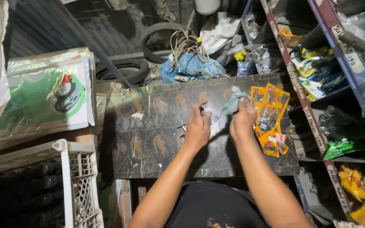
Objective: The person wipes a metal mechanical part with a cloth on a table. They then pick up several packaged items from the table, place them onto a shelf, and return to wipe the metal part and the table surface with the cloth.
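Head: right hand (242, 119) grips cloth (233, 101), pointing up-left.

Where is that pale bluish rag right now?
In the head view the rag sits right of centre on the dark board, gripped in the right hand, just left of the orange packets.

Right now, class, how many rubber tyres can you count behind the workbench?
2: one tyre lies flat behind the bench's left end; another tyre stands further back, part hidden by tangled cord. Others may be hidden.
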